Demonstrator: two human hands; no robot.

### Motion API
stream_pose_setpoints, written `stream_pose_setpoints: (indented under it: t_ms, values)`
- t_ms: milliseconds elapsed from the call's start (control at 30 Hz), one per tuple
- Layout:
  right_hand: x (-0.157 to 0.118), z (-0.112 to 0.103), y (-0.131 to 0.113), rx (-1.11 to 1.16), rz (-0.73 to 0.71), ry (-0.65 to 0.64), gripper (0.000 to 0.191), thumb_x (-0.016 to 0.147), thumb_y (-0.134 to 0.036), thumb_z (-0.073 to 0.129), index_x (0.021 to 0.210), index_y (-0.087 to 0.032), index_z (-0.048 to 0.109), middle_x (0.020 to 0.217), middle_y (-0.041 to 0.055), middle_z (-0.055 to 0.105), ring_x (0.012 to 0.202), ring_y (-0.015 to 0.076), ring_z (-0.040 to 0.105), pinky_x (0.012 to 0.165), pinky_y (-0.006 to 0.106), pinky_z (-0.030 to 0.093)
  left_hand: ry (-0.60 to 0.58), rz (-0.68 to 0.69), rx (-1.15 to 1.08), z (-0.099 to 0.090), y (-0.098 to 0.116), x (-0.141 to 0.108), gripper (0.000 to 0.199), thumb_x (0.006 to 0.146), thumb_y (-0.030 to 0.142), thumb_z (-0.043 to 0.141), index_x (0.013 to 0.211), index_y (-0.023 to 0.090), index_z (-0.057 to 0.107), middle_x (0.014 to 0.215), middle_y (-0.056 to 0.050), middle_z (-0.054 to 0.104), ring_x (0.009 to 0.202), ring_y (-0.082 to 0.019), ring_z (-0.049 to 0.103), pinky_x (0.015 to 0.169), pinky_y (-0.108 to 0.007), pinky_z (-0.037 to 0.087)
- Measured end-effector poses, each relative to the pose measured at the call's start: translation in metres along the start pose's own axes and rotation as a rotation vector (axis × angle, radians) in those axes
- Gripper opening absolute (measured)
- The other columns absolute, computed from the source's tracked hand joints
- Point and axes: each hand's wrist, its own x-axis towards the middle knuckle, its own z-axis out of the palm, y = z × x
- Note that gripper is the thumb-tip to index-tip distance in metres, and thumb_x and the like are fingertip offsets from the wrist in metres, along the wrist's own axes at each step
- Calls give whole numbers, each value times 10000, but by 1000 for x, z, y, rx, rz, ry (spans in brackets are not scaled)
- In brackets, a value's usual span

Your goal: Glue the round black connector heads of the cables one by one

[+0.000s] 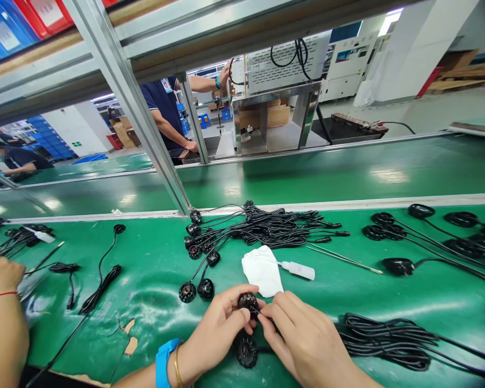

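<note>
My left hand (217,326), with a blue band on its wrist, grips a small round black housing (247,302) between thumb and fingers. Against the housing's right side, my right hand (297,334) has thumb and forefinger pinched together; whatever lies between them is too small to name. Just below my hands rests another round black housing (246,353) with a cable leading right. Beyond my fingers lie a crumpled white cloth (262,269) and a small white dropper bottle (299,270) on its side.
Coiled black cables (388,339) lie right of my hands. A pile of cables with round heads (275,226), tweezers (345,258) and more black housings (400,265) cover the green bench. At far left is a co-worker's arm (2,307). A metal post (133,108) rises behind.
</note>
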Motion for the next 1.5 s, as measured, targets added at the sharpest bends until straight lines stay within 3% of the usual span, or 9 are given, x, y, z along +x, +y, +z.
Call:
stream_pose_setpoints:
  t_ms: [167,433,600,733,867,1033,1267,1500]
  values:
    - [-2,1,1,-28,17,-12,145,945,-88,468,830,-160,520,768,46,480,719,168,425,651,307,269,3,17,83,1,-11,-3,573,968,417,537,1488,194,448,1159,-123,608,950,-196,586,923,-336,481]
    - [-6,9,3,6,31,-29,126,945,-93,501,842,-157,535,776,44,488,726,174,428,659,311,271,52,71,249,0,-16,-6,540,967,422,545,1472,237,494,1282,-122,598,1069,-237,577,1006,-345,435]
    - [-3,6,3,-70,-16,7,119,952,-128,540,836,-154,543,746,37,483,691,168,425,648,317,275,-46,19,-6,1,-8,-1,614,935,436,604,1451,125,482,1095,-141,638,848,-167,578,846,-315,486]
    - [-1,-1,5,25,20,-23,99,959,-137,530,1031,-157,595,815,31,531,732,157,485,659,300,336,-53,18,-262,-1,-6,5,570,906,362,673,1364,56,525,924,-116,646,857,-172,598,865,-333,471]
    - [-3,-4,7,92,63,-62,207,978,-131,469,1154,-166,573,887,36,561,767,144,527,673,278,387,-51,25,-345,-3,-7,7,527,898,316,695,1340,69,550,971,-120,647,856,-158,599,863,-332,464]
    - [-2,-6,7,111,55,-43,109,960,-92,511,998,-166,582,859,27,555,789,130,530,721,265,378,-45,32,-320,-2,-5,4,519,895,296,701,1346,84,553,1160,-176,656,895,-171,626,926,-379,482]
    - [-2,-2,4,44,47,-44,112,961,-105,500,897,-170,565,780,26,513,702,147,469,656,302,293,-20,62,-161,2,-5,0,511,909,323,679,1377,154,563,1307,-150,619,1229,-249,574,1092,-398,431]
    - [0,-5,6,59,40,-27,97,968,-118,510,903,-169,563,780,26,532,706,144,496,654,286,321,-66,39,-313,-1,-8,4,465,901,288,695,1317,114,581,1207,-166,643,1001,-209,644,971,-403,495]
